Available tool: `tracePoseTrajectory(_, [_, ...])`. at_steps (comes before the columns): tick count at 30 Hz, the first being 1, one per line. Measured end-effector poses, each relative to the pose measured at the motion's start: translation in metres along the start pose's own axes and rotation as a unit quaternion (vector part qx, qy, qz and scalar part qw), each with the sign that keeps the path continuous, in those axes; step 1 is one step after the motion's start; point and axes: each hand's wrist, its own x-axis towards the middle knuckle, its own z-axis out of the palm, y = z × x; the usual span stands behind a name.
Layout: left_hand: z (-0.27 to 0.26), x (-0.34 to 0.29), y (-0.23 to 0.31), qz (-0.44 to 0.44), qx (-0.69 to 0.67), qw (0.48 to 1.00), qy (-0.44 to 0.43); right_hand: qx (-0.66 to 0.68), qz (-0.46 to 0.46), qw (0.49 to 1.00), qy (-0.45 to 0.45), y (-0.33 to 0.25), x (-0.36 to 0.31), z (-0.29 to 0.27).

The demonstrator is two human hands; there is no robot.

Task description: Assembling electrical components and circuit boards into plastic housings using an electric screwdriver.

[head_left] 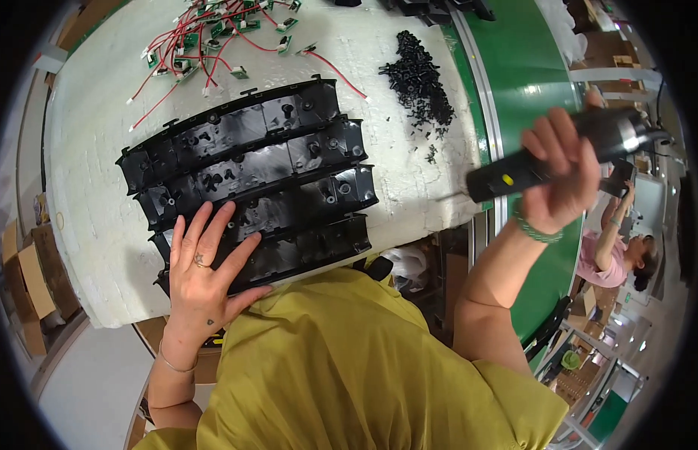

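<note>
Screwdriver (pixel 559 157) tip hidden; left hand (pixel 202 270) covers black housings (pixel 289 161).

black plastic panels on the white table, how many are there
4, lying side by side in a row: the farthest, the second, the third, and the nearest, where the left hand presses flat. More could hide underneath.
</note>
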Motion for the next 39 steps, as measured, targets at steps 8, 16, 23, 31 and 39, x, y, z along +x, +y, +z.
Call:
tracePoseTrajectory(8, [-0.014,0.003,0.002,-0.004,-0.053,0.998,0.029,-0.237,-0.134,0.942,0.195,0.045,0.018,0.006])
tracePoseTrajectory(16, [-0.022,0.063,0.011,0.068,-0.093,0.991,0.064,-0.172,-0.138,0.964,0.151,0.041,0.007,0.025])
tracePoseTrajectory(23, [0.005,0.127,0.031,0.158,-0.218,0.960,0.073,-0.064,-0.150,0.985,-0.053,0.019,-0.012,0.065])
tracePoseTrajectory(31, [0.012,0.123,0.034,0.170,-0.280,0.937,0.118,-0.048,-0.154,0.986,-0.048,0.020,-0.014,0.086])
tracePoseTrajectory(39, [0.008,0.118,0.037,0.160,-0.300,0.929,0.144,-0.025,-0.174,0.982,-0.064,0.018,-0.018,0.093])
